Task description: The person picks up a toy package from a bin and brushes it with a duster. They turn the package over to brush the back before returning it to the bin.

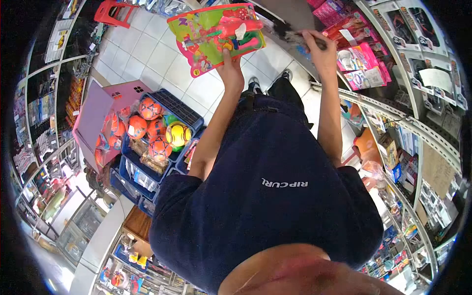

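Observation:
My left hand [230,73] grips the lower edge of a bright toy package [204,37], thumb on its front. The package is green and pink, with red and green toy pieces on it, and is tilted above the tiled floor. My right hand [322,51] is raised near the shelf on the right, its fingers curled together beside a small brownish, bristly thing [294,37]. What exactly the fingers hold is too small to tell. Pink packages [361,64] lie on the shelf just right of this hand.
Blue crates [177,110] with wrapped red balls [137,127] and a yellow ball [178,134] stand at the left, beside a pink house-shaped panel [91,105]. A red stool [114,12] is at the top left. Stocked shelves line both sides, with a metal shelf edge [423,130] at right.

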